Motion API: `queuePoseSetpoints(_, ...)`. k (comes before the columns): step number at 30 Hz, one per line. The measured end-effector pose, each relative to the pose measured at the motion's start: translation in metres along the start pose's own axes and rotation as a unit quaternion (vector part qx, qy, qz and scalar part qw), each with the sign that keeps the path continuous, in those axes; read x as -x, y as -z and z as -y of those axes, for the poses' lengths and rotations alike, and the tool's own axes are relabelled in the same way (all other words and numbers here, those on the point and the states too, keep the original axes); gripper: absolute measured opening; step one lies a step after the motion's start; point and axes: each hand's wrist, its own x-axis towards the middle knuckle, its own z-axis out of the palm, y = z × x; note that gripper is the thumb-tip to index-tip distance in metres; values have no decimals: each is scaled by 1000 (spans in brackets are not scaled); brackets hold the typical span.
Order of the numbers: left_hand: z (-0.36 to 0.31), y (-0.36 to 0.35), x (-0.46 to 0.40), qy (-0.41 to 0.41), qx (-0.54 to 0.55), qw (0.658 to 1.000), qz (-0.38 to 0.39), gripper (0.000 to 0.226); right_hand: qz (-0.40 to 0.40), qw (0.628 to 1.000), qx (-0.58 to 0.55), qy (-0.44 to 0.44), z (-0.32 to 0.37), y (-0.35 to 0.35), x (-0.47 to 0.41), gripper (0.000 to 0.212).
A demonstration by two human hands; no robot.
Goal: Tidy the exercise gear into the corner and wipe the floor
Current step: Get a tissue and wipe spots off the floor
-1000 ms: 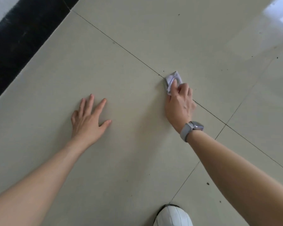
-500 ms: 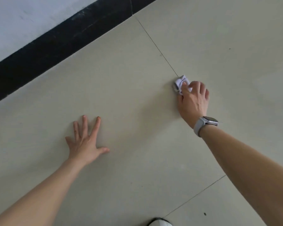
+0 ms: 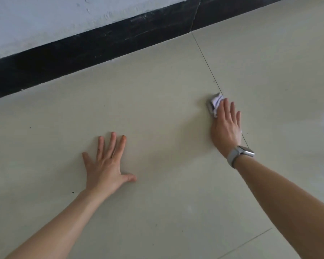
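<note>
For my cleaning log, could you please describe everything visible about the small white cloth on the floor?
The small white folded cloth looks like crumpled tissue or thin fabric with greyish folds. It lies flat on the beige tiled floor, beside a dark grout line. The right hand presses it down with straight fingers, covering its near part.

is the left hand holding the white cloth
No, the left hand lies flat and bare on the beige tiled floor; the small crumpled white cloth sits under the right hand.

Small crumpled white cloth (image 3: 215, 103), perhaps tissue, lies on beige tiled floor (image 3: 157, 109).
</note>
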Motion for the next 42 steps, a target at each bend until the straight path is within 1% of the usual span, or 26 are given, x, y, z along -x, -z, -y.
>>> queuePoseSetpoints(2, 1, 0, 0, -5, 4, 1000, -1, 120, -10, 992, -42, -121, 25, 4, -16, 54)
queuePoseSetpoints(3, 2, 0, 0, -7, 8, 1000, -5, 121, -8, 991, -51, -123, 45, 2, -12, 53)
queuePoseSetpoints(4, 2, -2, 0, -9, 11, 1000, -9, 122, -11, 997, -51, -64, 62, -8, 0, 53)
queuePoseSetpoints(5, 2, -3, 0, -10, 10, 1000, -14, 123, -20, 997, -49, 54, 79, -22, 19, 53)
queuePoseSetpoints(6, 2, -4, 0, -10, 11, 1000, -21, 124, -5, 979, -34, 202, 93, -31, 42, 52)
queuePoseSetpoints(7, 2, -5, 0, -10, 15, 999, -28, 126, 19, 942, -3, 336, 95, -37, 59, 52)
queuePoseSetpoints(8, 2, -6, 0, -10, 20, 999, -34, 126, 47, 901, 27, 431, 91, -37, 59, 53)
queuePoseSetpoints(9, 3, -8, 0, -12, 23, 999, -41, 126, 53, 877, 49, 475, 83, -32, 44, 55)
queuePoseSetpoints(10, 4, -9, 0, -14, 25, 999, -46, 126, 42, 882, 66, 465, 76, -25, 22, 58)
queuePoseSetpoints(11, 5, -10, 0, -13, 28, 998, -49, 126, 48, 910, 74, 404, 70, -16, -1, 62)
queuePoseSetpoints(13, 5, -10, 2, -4, 33, 998, -51, 127, 65, 979, 50, 186, 53, 4, -40, 66)
queuePoseSetpoints(14, 4, -10, 2, 10, 33, 998, -54, 129, 69, 994, 31, 79, 46, 13, -54, 65)
queuePoseSetpoints(16, 4, -6, 2, 56, 34, 997, -43, 135, 64, 996, 3, -58, 52, 19, -70, 61)
queuePoseSetpoints(17, 3, -4, 1, 73, 39, 996, -30, 136, 56, 995, -2, -80, 65, 15, -71, 59)
queuePoseSetpoints(19, 2, -4, 0, 81, 56, 995, -11, 136, 49, 998, 5, -36, 97, 2, -63, 59)
queuePoseSetpoints(21, 5, -5, 1, 68, 65, 996, -10, 135, 68, 991, 7, 118, 130, -16, -38, 61)
queuePoseSetpoints(23, 14, -4, 3, 50, 68, 996, -29, 128, 102, 951, 0, 291, 151, -29, 0, 61)
queuePoseSetpoints(26, 39, 1, 10, 13, 74, 995, -60, 102, 139, 882, 11, 450, 146, -24, 13, 61)
queuePoseSetpoints(27, 51, 2, 16, 9, 78, 994, -71, 93, 142, 876, 31, 459, 144, -19, 4, 64)
queuePoseSetpoints(28, 66, 2, 22, 15, 84, 993, -84, 88, 147, 888, 51, 434, 144, -18, -5, 68)
queuePoseSetpoints(31, 116, -2, 43, 64, 94, 987, -111, 86, 122, 972, 45, 196, 162, -16, -20, 71)
queuePoseSetpoints(32, 135, -5, 50, 87, 92, 986, -112, 88, 110, 984, 35, 137, 175, -20, -18, 68)
queuePoseSetpoints(34, 170, -8, 60, 135, 83, 983, -94, 94, 113, 984, 36, 135, 202, -31, -1, 65)
queuePoseSetpoints(37, 207, -11, 70, 200, 108, 972, -65, 99, 127, 939, 27, 319, 228, -55, 59, 59)
queuePoseSetpoints(40, 228, -16, 74, 239, 155, 957, -53, 102, 151, 817, 81, 550, 227, -72, 156, 66)
queuePoseSetpoints(42, 235, -19, 74, 238, 152, 958, -54, 103, 196, 737, 128, 634, 218, -69, 185, 71)
